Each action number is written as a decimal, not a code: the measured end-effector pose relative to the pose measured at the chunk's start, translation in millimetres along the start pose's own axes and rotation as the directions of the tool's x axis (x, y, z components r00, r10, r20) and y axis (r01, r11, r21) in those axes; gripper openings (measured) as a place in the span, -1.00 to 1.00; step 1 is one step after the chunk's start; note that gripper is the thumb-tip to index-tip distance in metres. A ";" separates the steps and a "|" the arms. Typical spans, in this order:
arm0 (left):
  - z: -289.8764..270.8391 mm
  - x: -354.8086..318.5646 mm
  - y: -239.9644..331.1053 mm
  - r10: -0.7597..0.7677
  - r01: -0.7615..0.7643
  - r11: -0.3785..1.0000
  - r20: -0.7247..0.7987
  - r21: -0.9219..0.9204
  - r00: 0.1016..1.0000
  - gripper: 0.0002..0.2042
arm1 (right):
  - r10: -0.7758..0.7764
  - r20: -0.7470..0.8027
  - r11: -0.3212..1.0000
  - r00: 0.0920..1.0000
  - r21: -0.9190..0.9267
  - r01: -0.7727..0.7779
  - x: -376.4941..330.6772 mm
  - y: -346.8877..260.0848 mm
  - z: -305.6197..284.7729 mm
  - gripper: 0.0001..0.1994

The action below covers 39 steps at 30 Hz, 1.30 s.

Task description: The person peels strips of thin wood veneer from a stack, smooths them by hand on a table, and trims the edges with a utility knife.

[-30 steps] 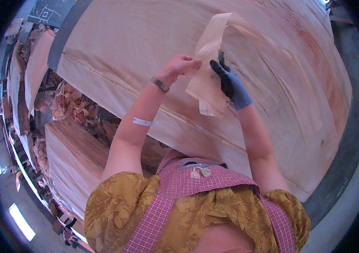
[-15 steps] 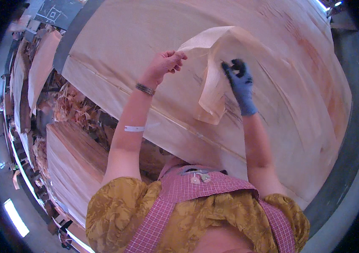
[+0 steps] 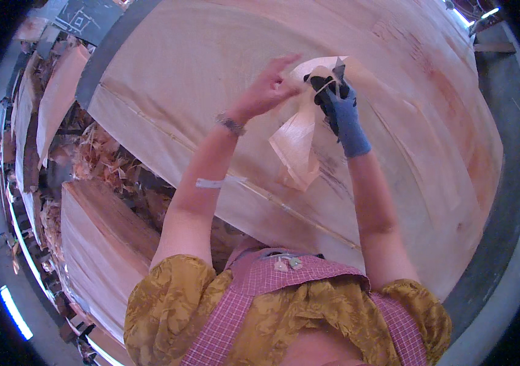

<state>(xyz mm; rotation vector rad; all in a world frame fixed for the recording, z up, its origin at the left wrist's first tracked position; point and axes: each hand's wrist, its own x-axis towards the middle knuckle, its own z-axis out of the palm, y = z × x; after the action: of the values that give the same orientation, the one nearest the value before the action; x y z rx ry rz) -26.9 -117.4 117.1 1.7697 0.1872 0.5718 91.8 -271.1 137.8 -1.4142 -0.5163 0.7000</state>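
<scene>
My right hand (image 3: 340, 113), in a blue glove with black fingers, is closed on a pale strip of wood veneer (image 3: 296, 143). The strip bends over at the top and hangs below the fingers in a folded tail. A small grey pointed shape (image 3: 340, 66) juts above the glove; what it is, I cannot make out. To the left, my bare left hand (image 3: 269, 88) has its fingers apart, slightly blurred, close to the strip's upper edge and apparently not holding it. Under both hands spreads a large, pale veneer sheet (image 3: 193, 91), with reddish streaks at the right.
A long raised seam or narrow strip (image 3: 260, 190) crosses the sheet's near part. On the left lie a heap of torn veneer scraps (image 3: 104, 152) and a stack of veneer sheets (image 3: 98, 226). A grey border (image 3: 498, 238) curves along the right.
My left hand has let go of the veneer strip and moved right with its fingers opening. My right hand has risen slightly to the left and closed on the strip, which now hangs bunched.
</scene>
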 end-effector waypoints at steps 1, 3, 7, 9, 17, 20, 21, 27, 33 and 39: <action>9.2 9.0 -4.6 0.037 -0.040 0.998 0.055 0.051 0.998 -0.52 | 0.003 0.024 0.999 1.000 0.049 -0.004 -0.6 3.0 -3.1 -0.80; 24.4 22.7 -11.2 -0.073 0.068 0.997 0.203 0.029 0.976 -0.55 | 0.025 -0.056 0.985 0.998 0.174 -0.014 -0.3 9.2 -10.8 -0.80; 44.8 29.9 -14.4 -0.160 0.200 0.974 0.292 -0.111 0.943 -0.60 | 0.060 -0.145 0.899 0.988 0.437 0.010 7.2 14.8 -37.8 -0.78; 47.8 29.8 -12.1 -0.184 0.196 0.980 0.285 -0.016 0.941 -0.59 | 0.122 -0.141 0.922 0.983 0.383 -0.059 2.9 -3.8 -40.3 -0.73; 79.6 33.8 28.8 -0.339 0.063 0.757 0.309 0.650 0.888 -0.55 | 0.067 -0.205 0.790 0.976 0.608 0.073 22.0 28.1 -88.4 -0.72; 83.7 28.1 1.7 -0.326 0.076 0.813 0.343 0.577 0.881 -0.67 | 0.018 -0.205 0.765 0.979 0.633 0.118 16.3 21.2 -95.4 -0.69; 81.2 24.0 -11.2 -0.260 0.029 0.838 0.353 0.545 0.899 -0.67 | -0.036 -0.349 0.827 0.936 0.515 0.224 24.4 22.9 -98.1 -0.69; 39.9 25.1 -24.1 -0.262 0.179 0.655 -0.002 0.734 0.965 -0.75 | -0.198 -0.587 0.974 0.785 -0.025 0.227 17.2 24.8 -164.3 -0.81; -96.1 59.2 -93.1 -0.244 0.406 0.893 -0.549 0.195 0.799 -0.78 | -0.160 -0.336 0.472 0.928 -0.852 -0.228 -13.5 23.2 -212.1 -0.79; -168.5 121.3 -63.2 -0.544 0.427 0.832 -0.668 -0.354 0.508 -0.82 | 0.079 -0.644 0.990 0.761 0.139 0.015 -61.0 26.8 -224.6 -0.85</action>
<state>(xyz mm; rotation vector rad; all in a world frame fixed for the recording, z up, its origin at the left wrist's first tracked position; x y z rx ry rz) 9.6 96.5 120.4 1.1407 1.1769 0.8413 203.0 -472.4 92.7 -1.4298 0.1091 0.2218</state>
